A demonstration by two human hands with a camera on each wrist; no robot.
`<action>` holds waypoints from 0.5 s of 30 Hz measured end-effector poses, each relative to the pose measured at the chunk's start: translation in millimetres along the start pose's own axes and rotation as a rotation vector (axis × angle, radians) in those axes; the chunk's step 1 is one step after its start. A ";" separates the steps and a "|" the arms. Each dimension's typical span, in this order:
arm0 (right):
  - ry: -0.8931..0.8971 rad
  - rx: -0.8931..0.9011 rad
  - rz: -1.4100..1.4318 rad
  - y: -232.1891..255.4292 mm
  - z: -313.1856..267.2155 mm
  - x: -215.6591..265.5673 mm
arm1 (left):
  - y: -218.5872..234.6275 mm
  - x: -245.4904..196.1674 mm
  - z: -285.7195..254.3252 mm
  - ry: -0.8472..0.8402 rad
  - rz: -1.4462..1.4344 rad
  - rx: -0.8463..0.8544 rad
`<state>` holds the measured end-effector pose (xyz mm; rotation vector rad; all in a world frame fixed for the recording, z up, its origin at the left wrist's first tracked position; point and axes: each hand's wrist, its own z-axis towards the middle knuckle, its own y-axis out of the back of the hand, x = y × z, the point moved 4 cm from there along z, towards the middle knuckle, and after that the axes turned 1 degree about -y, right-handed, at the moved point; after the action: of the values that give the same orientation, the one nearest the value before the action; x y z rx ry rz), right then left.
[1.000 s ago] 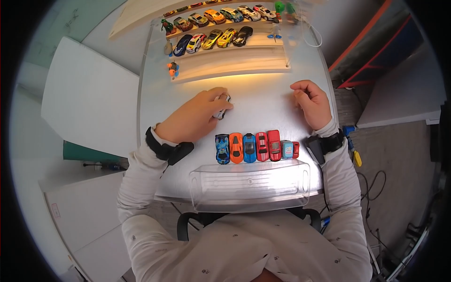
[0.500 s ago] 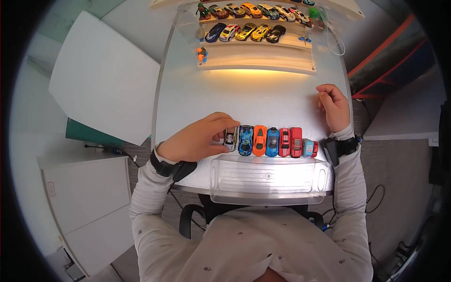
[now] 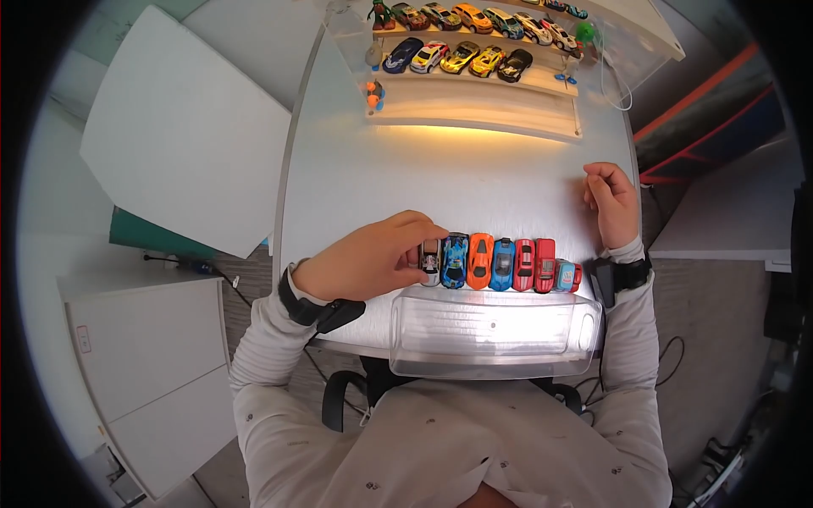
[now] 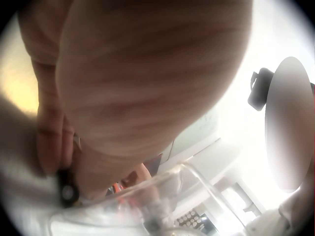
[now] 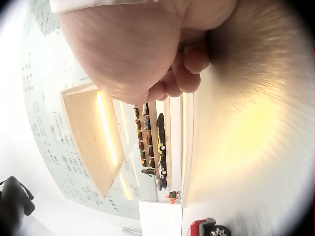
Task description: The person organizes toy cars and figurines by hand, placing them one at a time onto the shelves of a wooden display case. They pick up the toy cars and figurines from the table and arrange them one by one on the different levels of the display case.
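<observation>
My left hand [image 3: 383, 256] grips a silver-and-black toy car [image 3: 431, 262], fingers at its far end and thumb at its near end. That car stands at the left end of a row, right beside a blue patterned toy car [image 3: 455, 261]. Rightward follow an orange car [image 3: 480, 262], a blue car [image 3: 502, 263], two red ones and a small light-blue and red truck [image 3: 566, 276]. In the left wrist view the palm hides most of the held car, and a dark wheel [image 4: 68, 192] shows under the fingers. My right hand [image 3: 613, 203] rests on the table, fingers loosely curled, holding nothing.
A clear plastic tray [image 3: 495, 368] lies at the table's near edge, just before the row. At the back stands a lit wooden display shelf [image 3: 474, 106] with several toy cars and small figures on its steps. A white cable [image 3: 625, 93] hangs at its right side.
My left hand has carried the silver car from mid-table toward me and set it at the row's left end, against the blue patterned car. The right hand stays idle; the head view has shifted.
</observation>
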<state>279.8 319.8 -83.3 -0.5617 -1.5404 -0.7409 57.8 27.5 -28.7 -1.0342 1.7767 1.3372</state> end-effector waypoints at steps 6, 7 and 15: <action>0.007 0.006 -0.006 0.1 -0.9 0.2 | 22.9 -7.1 6.2 -0.009 0.153 -0.122; 0.012 0.014 -0.001 -0.2 -1.0 0.5 | 30.7 -6.5 10.2 -0.009 0.199 -0.160; 0.013 0.026 -0.009 -1.0 -0.6 0.8 | 64.0 -38.2 107.6 -0.531 0.860 -0.627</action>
<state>279.5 318.6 -82.7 -0.5298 -1.5400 -0.7290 24.1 149.3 5.8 -0.0691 1.4262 2.5129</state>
